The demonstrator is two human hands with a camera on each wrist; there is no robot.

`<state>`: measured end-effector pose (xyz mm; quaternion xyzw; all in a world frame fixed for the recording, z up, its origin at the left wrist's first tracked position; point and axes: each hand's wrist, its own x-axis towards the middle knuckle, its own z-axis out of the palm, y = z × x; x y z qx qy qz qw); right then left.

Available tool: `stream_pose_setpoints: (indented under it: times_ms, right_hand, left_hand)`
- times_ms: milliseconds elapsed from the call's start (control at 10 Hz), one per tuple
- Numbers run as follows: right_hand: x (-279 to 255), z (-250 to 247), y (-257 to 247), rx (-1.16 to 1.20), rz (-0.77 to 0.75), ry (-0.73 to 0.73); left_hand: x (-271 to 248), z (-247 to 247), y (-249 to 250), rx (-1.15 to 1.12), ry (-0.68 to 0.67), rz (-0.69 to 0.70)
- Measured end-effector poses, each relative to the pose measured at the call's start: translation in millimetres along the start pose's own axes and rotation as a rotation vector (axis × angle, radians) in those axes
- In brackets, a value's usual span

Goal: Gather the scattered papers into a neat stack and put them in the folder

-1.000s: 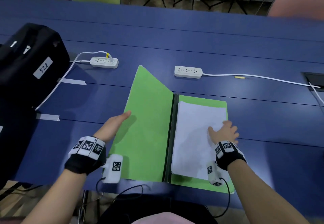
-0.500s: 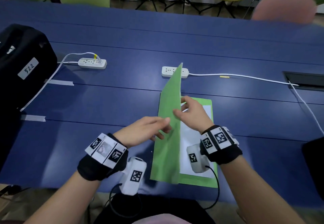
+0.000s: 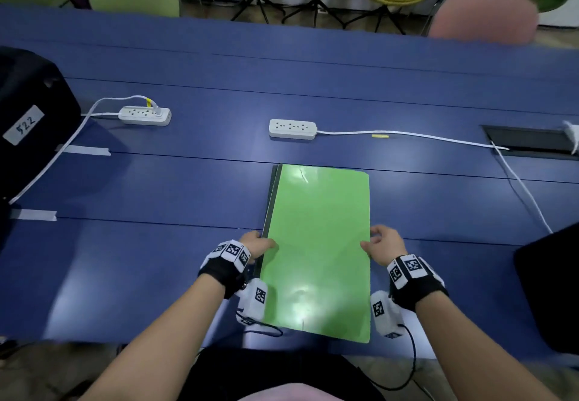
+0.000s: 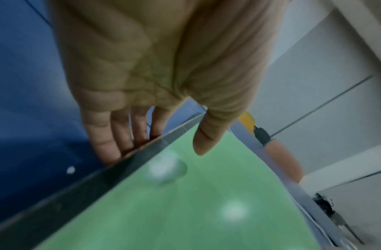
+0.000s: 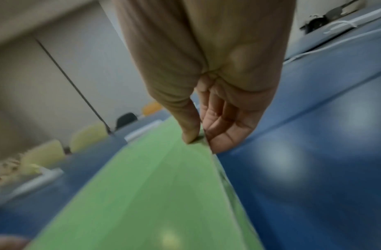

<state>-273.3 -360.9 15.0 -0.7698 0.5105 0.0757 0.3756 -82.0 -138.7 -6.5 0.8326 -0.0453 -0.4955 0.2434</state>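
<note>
The green folder [image 3: 316, 244] [image 4: 185, 211] [image 5: 142, 194] lies closed and flat on the blue table [image 3: 156, 244], its dark spine to the left. The papers are hidden inside it. My left hand [image 3: 257, 244] [image 4: 159, 148] is at the spine's near part, straight fingers [image 4: 112, 143] against the dark edge and the thumb over the cover. My right hand [image 3: 380, 244] [image 5: 201, 142] is at the opposite edge, pinching it with the thumb on top of the cover and the fingers [image 5: 225, 135] below.
Two white power strips [image 3: 144, 115] [image 3: 293, 129] lie beyond the folder; a cord [image 3: 407, 133] runs right to a table hatch [image 3: 529, 142]. A black bag [image 3: 28, 118] sits at the left, another black object [image 3: 551, 291] at the right edge. Chairs stand behind the table.
The folder's left cover swung up and over onto the white papers, so the folder is now closed. Both hands moved to its side edges.
</note>
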Motion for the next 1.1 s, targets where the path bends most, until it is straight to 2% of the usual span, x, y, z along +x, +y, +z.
stream_pose_setpoints:
  times_ms: [100,300,600,700,900,1100]
  right_hand:
    - [-3,13,13,-0.088,0.141,-0.005]
    - [-7,39,-4,-0.163,0.179,-0.095]
    - [8,70,-50,-0.145,0.041,-0.128]
    - [10,74,-60,-0.165,0.073,-0.123]
    - [17,74,-53,-0.16,0.091,-0.096]
    - [19,76,-48,-0.143,0.063,-0.099]
  left_hand:
    - [2,13,0,0.079,0.099,0.025]
    - [7,16,-4,0.081,0.151,-0.006]
    - [13,-34,-16,0.056,0.241,-0.108]
    - [15,-41,-17,0.058,0.252,-0.113]
    - [15,-35,-17,0.104,0.242,-0.096]
    - [15,-48,-19,0.045,0.186,-0.068]
